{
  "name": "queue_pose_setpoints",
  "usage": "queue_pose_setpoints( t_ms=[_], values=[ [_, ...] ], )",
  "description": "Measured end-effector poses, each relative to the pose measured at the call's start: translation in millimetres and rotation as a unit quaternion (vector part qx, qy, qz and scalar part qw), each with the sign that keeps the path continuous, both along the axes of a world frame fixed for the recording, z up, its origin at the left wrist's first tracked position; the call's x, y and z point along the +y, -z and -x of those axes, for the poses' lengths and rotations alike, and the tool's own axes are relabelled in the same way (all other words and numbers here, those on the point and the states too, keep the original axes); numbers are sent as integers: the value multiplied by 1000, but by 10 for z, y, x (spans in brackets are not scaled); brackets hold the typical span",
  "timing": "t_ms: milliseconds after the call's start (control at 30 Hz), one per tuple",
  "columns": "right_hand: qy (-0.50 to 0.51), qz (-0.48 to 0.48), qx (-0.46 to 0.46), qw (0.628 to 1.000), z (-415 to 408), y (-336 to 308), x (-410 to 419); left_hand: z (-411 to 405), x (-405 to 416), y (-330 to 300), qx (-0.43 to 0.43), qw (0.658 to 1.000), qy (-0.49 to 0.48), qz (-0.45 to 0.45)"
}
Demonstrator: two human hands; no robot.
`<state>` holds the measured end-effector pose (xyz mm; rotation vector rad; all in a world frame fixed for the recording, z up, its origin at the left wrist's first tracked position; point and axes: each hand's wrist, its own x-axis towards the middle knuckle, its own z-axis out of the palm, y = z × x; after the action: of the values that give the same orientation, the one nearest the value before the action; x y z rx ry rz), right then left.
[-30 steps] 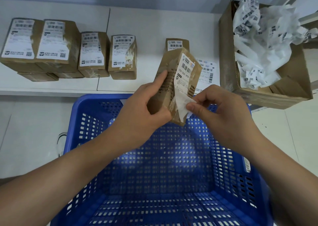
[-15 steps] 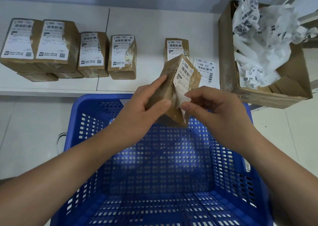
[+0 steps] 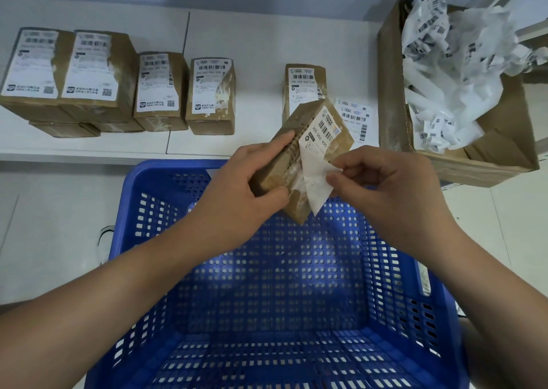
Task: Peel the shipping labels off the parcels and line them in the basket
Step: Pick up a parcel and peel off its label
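My left hand (image 3: 252, 178) grips a small brown cardboard parcel (image 3: 274, 166) above the far rim of the blue perforated basket (image 3: 267, 299). A white shipping label (image 3: 318, 142) is half peeled from the parcel, its lower part hanging loose. My right hand (image 3: 382, 181) pinches that loose lower corner of the label between thumb and forefinger. The basket's floor shows no parcels.
Several labelled brown parcels (image 3: 160, 92) stand in a row on the white table (image 3: 267, 39), one more parcel (image 3: 305, 86) behind the held one. A loose label sheet (image 3: 355, 119) lies flat beside it. An open cardboard box (image 3: 504, 139) at the right holds crumpled white labels.
The label has come further off the parcel and its loose flap is longer. My right hand has shifted slightly right and the parcel has tilted a little.
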<state>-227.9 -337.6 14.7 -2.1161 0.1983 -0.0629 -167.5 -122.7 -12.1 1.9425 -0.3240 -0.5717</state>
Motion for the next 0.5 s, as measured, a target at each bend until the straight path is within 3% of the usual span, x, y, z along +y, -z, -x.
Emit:
queue_pose_setpoints(
  t_ms=[333,500],
  values=[
    [18,127,-131,983,-80,-153,-262,18,48,99,7,1000,12,-28],
    [-84,224,-181,954,-13,35,-185,2,21,139,32,999,-6,-22]
  ],
)
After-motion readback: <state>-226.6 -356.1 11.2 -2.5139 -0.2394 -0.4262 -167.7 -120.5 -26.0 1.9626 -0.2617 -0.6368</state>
